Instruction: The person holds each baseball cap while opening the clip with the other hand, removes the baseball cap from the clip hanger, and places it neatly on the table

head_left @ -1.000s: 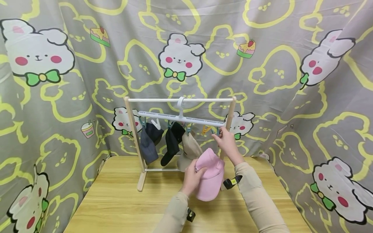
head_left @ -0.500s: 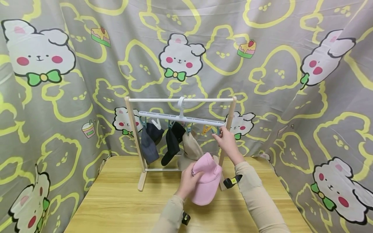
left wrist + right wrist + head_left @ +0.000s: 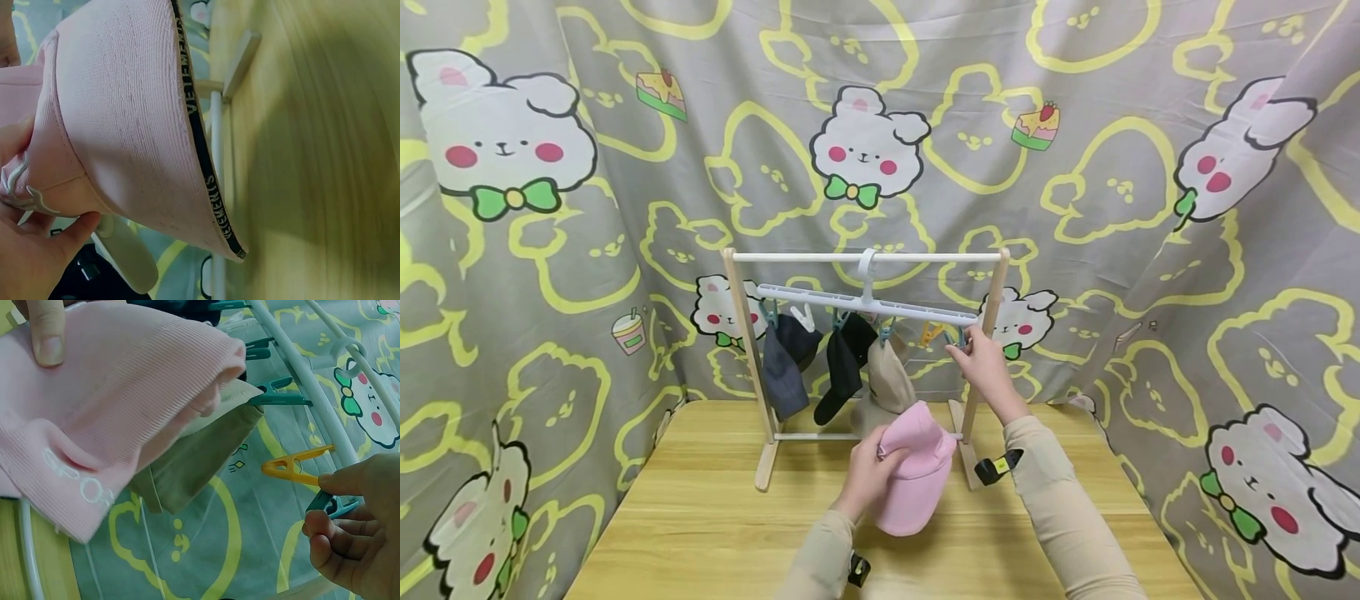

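Right at the bottom edge, two beige sleeves [image 3: 1071, 517] reach in over the pale wood worktop [image 3: 700, 533], each with a small black device [image 3: 992, 471] at the wrist. Just below centre, the left hand [image 3: 867, 473] has hold of a pink cap [image 3: 917, 475], its grip closed on the crown, thumb on the near face, the brim tipped down above the wood. From the left wrist, I can make out a black lettered band along the brim edge.

Farther back, right of centre, the right hand [image 3: 988, 367] keeps a narrow grip, pinching a teal clip [image 3: 320, 501] between thumb and fingers at the low end of a tilted pale hanger [image 3: 917, 311]. The pink cap sits to the lower left of that clip, apart from it. Beside the clip dangles a yellow clip [image 3: 931, 334]; leftward along the hanger come a beige cap [image 3: 891, 379], a black sock [image 3: 844, 371], a white clip [image 3: 802, 317] and a dark grey-blue cloth piece [image 3: 784, 379]. The hanger's hook loops over the top rail of a wood-legged rack [image 3: 748, 342]. Behind everything, a grey curtain [image 3: 880, 50] printed with rabbits fills the upper frame.
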`<action>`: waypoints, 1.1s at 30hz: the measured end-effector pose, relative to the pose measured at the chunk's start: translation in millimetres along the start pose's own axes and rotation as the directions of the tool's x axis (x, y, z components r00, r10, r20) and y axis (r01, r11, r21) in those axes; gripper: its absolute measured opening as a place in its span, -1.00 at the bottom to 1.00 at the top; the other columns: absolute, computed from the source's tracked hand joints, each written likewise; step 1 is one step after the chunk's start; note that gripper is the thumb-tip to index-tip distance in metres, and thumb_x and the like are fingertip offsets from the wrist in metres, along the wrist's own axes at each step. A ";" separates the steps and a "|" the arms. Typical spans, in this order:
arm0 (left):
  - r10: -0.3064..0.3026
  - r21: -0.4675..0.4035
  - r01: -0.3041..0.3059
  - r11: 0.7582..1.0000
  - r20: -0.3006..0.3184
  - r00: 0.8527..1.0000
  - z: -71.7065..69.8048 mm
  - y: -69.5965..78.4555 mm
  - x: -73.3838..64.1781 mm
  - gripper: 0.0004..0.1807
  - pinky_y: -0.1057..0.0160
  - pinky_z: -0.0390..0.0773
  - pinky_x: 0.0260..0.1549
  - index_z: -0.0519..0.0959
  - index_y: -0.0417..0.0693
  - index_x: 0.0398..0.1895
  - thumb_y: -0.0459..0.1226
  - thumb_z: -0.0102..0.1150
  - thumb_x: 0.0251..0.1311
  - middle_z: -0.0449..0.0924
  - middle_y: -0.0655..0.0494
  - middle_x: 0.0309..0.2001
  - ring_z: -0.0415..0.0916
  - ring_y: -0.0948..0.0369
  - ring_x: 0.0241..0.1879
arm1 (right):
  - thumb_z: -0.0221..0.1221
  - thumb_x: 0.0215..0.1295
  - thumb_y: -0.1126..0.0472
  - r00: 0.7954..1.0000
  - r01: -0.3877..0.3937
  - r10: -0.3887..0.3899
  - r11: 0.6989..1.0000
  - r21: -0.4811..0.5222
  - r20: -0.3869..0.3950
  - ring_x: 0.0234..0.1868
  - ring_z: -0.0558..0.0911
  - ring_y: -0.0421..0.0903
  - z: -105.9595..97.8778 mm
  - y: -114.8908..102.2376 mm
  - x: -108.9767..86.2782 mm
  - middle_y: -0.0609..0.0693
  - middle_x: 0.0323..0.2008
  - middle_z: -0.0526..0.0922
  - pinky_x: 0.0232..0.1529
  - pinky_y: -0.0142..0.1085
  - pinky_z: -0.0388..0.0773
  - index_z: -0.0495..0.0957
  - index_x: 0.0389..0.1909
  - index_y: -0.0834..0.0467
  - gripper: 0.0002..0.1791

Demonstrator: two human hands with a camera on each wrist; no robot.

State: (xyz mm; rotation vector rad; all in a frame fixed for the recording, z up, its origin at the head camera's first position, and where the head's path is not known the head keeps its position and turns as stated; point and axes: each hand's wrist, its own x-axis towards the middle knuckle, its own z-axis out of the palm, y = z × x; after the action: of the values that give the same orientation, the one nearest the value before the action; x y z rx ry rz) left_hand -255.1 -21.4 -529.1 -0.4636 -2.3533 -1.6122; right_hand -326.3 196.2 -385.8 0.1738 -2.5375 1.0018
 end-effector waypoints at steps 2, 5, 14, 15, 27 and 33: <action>-0.003 0.004 0.003 1.000 0.002 1.000 -2.7 -1.1 -1.7 -0.64 0.25 0.58 -0.10 0.59 0.06 0.00 -0.14 0.37 0.13 0.68 0.10 -0.11 0.60 0.20 -0.14 | 0.22 0.33 0.13 1.000 0.002 -0.002 1.000 -0.002 -0.002 -0.71 0.55 -0.16 0.2 0.0 0.4 0.08 -0.56 0.51 -0.64 -0.34 0.51 0.41 -0.20 0.26 -0.71; 0.000 0.011 0.000 1.000 0.005 1.000 -6.0 -3.3 -4.5 -0.64 0.23 0.58 -0.10 0.59 0.04 0.01 -0.14 0.36 0.14 0.67 0.10 -0.11 0.59 0.19 -0.13 | 0.22 0.33 0.12 1.000 0.005 -0.005 1.000 -0.006 -0.004 -0.72 0.55 -0.16 0.0 -0.2 0.3 0.08 -0.56 0.51 -0.64 -0.34 0.50 0.41 -0.21 0.25 -0.72; -0.012 0.038 0.011 0.999 0.026 1.000 -19.9 -12.4 -12.4 -0.65 0.25 0.57 -0.14 0.59 0.07 -0.02 -0.08 0.34 0.14 0.66 0.10 -0.16 0.58 0.20 -0.16 | 0.23 0.33 0.13 1.000 -0.007 0.007 1.000 -0.007 0.000 -0.71 0.54 -0.17 -0.5 -1.1 -0.1 0.09 -0.55 0.52 -0.63 -0.34 0.50 0.41 -0.19 0.26 -0.71; -0.019 0.041 0.017 0.999 0.029 0.999 -22.1 -13.3 -12.8 -0.65 0.25 0.57 -0.15 0.59 0.08 -0.02 -0.07 0.34 0.14 0.66 0.10 -0.16 0.58 0.20 -0.16 | 0.22 0.33 0.13 1.000 -0.009 0.009 1.000 -0.006 0.001 -0.71 0.54 -0.17 -0.6 -1.0 0.0 0.09 -0.55 0.53 -0.63 -0.34 0.50 0.41 -0.19 0.26 -0.71; -0.032 0.095 0.031 0.995 0.010 0.999 -43.1 -15.7 -16.9 -0.64 0.23 0.57 -0.16 0.59 0.10 0.00 -0.13 0.37 0.12 0.67 0.10 -0.15 0.57 0.20 -0.17 | 0.24 0.32 0.14 1.000 -0.007 0.007 1.000 -0.006 -0.004 -0.71 0.54 -0.17 1.2 -0.2 -0.3 0.07 -0.56 0.51 -0.63 -0.35 0.51 0.43 -0.18 0.27 -0.71; -0.037 0.119 0.035 0.992 0.020 0.999 -50.5 -16.6 -18.2 -0.65 0.22 0.54 -0.15 0.59 0.12 -0.01 -0.14 0.37 0.11 0.66 0.09 -0.16 0.56 0.17 -0.16 | 0.24 0.32 0.13 1.000 -0.003 0.003 1.000 -0.003 -0.004 -0.70 0.54 -0.17 1.4 -0.8 0.0 0.07 -0.56 0.50 -0.63 -0.35 0.51 0.43 -0.19 0.26 -0.71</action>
State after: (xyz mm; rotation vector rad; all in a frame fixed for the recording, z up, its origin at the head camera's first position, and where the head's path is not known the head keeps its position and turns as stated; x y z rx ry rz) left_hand -243.7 -76.3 -532.2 -0.4183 -2.4703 -1.4792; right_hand -326.6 194.7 -386.2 0.1671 -2.5364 0.9985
